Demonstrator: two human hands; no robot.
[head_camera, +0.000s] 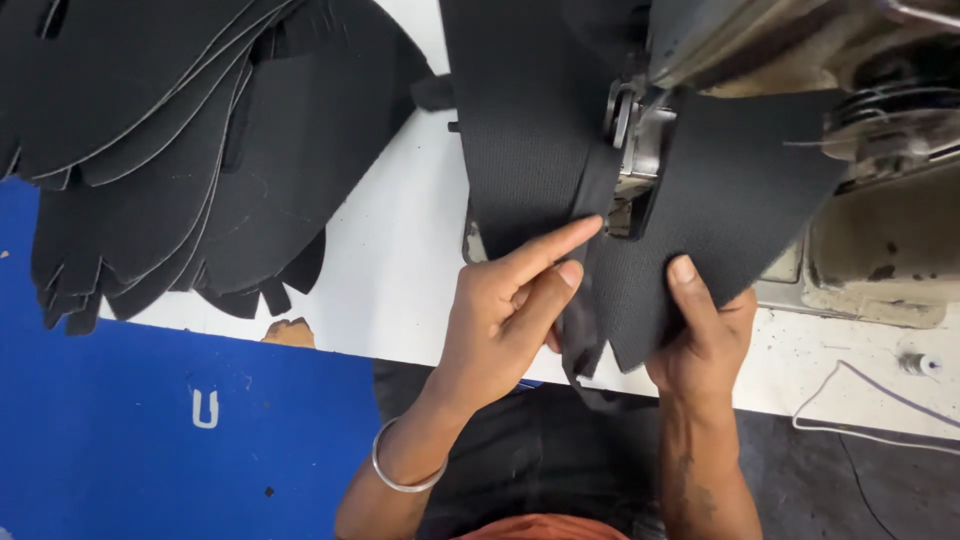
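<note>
Black mesh fabric (530, 130) lies on a white tabletop (400, 250), running under the presser foot (632, 170) of one worn sewing machine (860, 150); its weave is fine and ribbed, with a folded strip along the seam; left hand (505, 320) pins that strip with forefinger stretched out; right hand (705, 335) grips the fabric's lower edge; one stack of cut black pieces (170, 150) rests beside; blue surface (120, 430) below.
</note>
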